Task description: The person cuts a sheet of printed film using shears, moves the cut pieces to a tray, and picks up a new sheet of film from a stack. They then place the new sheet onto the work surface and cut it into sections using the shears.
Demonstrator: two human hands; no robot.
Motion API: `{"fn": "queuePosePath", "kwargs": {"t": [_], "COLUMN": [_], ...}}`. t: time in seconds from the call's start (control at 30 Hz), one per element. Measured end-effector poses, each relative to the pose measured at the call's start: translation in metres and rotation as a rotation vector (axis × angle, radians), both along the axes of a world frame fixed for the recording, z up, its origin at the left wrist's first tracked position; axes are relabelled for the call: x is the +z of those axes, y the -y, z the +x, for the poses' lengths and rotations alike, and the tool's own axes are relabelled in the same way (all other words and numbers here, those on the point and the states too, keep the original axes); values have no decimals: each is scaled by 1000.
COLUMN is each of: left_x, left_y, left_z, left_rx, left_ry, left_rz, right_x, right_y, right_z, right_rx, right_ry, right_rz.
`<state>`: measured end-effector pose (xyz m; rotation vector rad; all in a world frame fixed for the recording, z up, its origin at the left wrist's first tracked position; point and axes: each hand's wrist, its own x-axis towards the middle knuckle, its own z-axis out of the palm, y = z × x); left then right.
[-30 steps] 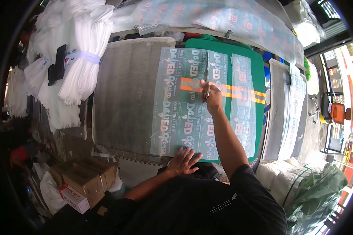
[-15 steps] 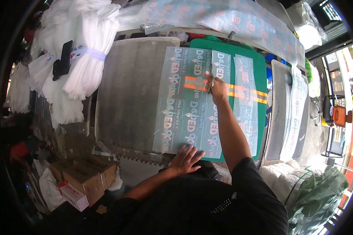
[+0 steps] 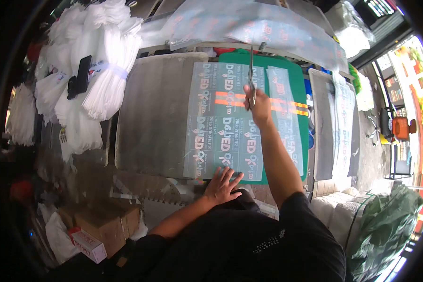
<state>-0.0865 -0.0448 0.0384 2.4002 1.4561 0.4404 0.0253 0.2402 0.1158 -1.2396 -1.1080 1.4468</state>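
Note:
My right hand (image 3: 260, 108) is wrapped round a pair of scissors (image 3: 251, 68), whose blades point away from me past the far edge of a clear printed sheet (image 3: 226, 117). White "DepED OK" lettering repeats across this sheet. My left hand (image 3: 221, 188) rests at the sheet's near edge, fingers spread, holding nothing. Beneath the sheet lies a green cloth piece (image 3: 293, 77) with orange reflective stripes. To the right of my right hand, a narrower printed strip (image 3: 279, 84) lies on the green piece, partly hidden by my forearm.
A grey board (image 3: 160, 113) carries the work. Bundled white fabric (image 3: 103, 80) with a phone (image 3: 83, 74) stands at left. More printed film (image 3: 211, 23) lies along the back, and strips (image 3: 341, 127) at right. Cardboard boxes (image 3: 101, 223) and a green bag (image 3: 390, 235) sit nearer me.
The scissors now stick up farther, beyond the sheet's far edge, where before they lay low over it. My left hand stays at the near edge. The view has shifted slightly.

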Motion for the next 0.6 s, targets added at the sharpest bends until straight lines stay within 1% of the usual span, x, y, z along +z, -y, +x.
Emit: {"fn": "queuePosePath", "kwargs": {"t": [0.03, 0.1, 0.17, 0.2, 0.23, 0.3, 0.33, 0.4, 0.43, 0.47, 0.5, 0.57, 0.6], "left_x": [2, 10, 17, 28, 29, 20, 16, 0, 3, 6, 11, 17, 18], "left_y": [-2, -10, -24, -32, -38, -41, -37, -24, -21, -15, -11, -9, -16], "left_z": [2, 10, 23, 28, 33, 43, 49, 55, 59, 62, 64, 68, 73], "left_rx": [9, -14, -20, -69, -93, -133, -117, -124, -109, -82, -89, 84, 156], "left_ry": [5, 44, 93, 129, 141, 51, -76, -95, -123, 10, 6, 238, 382], "left_rz": [-14, -11, 68, 87, 95, 75, 124, 154, 186, 201, 202, 20, 78], "right_x": [5, 32, 23, 22, 22, 20, 16, 17, 19, 17, 18, 17, 19], "right_y": [22, 84, 137, 166, 194, 244, 265, 302, 316, 327, 336, 347, 347], "right_z": [11, 34, 71, 89, 107, 147, 168, 206, 223, 240, 252, 274, 279], "right_rx": [36, -34, -62, -106, -149, -245, -321, -471, -545, -600, -635, -701, -704], "right_ry": [-6, 97, 310, 344, 375, 335, 250, 123, 78, 128, 85, 104, 92], "right_rz": [39, 37, -3, -61, -122, -187, -174, -163, -159, -156, -108, -90, -90]}}
